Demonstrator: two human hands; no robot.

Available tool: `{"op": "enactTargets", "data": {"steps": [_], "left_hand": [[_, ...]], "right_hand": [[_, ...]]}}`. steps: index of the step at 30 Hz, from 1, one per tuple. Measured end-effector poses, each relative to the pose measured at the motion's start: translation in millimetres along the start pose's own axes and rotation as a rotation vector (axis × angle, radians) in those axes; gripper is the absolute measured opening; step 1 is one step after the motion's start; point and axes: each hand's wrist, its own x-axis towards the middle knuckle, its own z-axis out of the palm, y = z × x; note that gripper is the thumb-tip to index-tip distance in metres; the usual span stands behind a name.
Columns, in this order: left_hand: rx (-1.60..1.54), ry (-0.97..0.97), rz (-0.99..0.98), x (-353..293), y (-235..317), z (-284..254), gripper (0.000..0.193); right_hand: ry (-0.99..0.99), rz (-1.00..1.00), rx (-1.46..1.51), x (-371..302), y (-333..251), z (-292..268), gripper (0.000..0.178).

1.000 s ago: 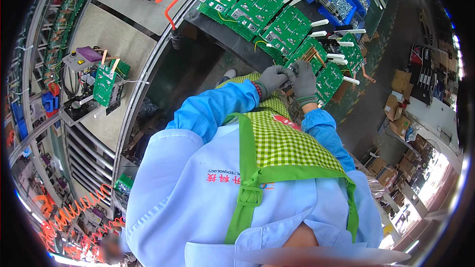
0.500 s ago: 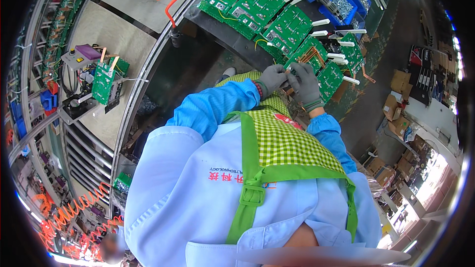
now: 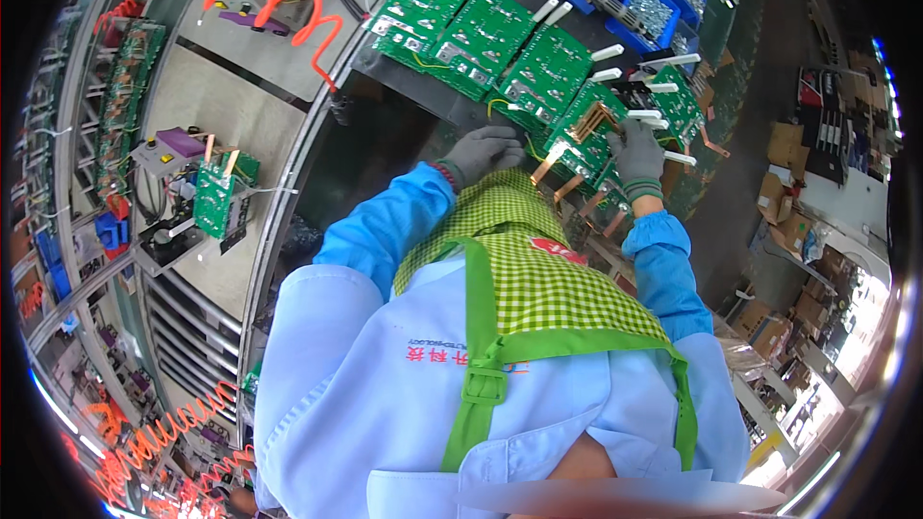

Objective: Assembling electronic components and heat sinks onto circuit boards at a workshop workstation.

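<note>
Both hands wore grey knit gloves. The left hand (image 3: 487, 149) lay with fingers curled loosely together on the near edge of the green circuit board (image 3: 588, 139) directly in front of the person, apparently steadying it; whether it actually pinched the board could not be told. The right hand (image 3: 637, 152) sat just to the right of the left, fingers bent down onto the same board's far right side, likely pressing on a part there, though what lay under the fingertips was hidden. The board was flat, glossy green, and carried bent copper strips (image 3: 558, 171) whose ends stuck out toward the person below the hands. Beyond the left hand, a row of similar green boards (image 3: 481, 31) lay side by side on the dark bench (image 3: 385, 135), each with white plastic tabs at its far edge, probably lined up so each could be reached in turn. Farther beyond the right hand stood blue bins (image 3: 654, 2) of small metal parts. Well off to the left of the left hand, an orange coiled hose (image 3: 274, 10) hung over a grey surface, and a small fixture held another green board (image 3: 213, 202) upright.
</note>
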Motion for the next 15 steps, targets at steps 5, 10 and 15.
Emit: {"op": "enactTargets", "data": {"steps": [5, 10, 15], "left_hand": [[0.053, -0.049, -0.002, 15.0, -6.7, 18.3, 0.023], [0.063, -0.035, 0.023, 32.8, -5.9, 26.4, 0.019], [-0.172, 0.001, 0.009, 50.6, -13.1, 28.5, 0.009]], "right_hand": [[0.003, 0.003, 0.132, 7.0, 8.2, 15.3, 0.019], [0.093, -0.156, 0.172, -2.1, 21.9, -3.8, 0.014], [0.171, -0.188, 0.243, -4.9, 16.1, -0.4, 0.014]]}}
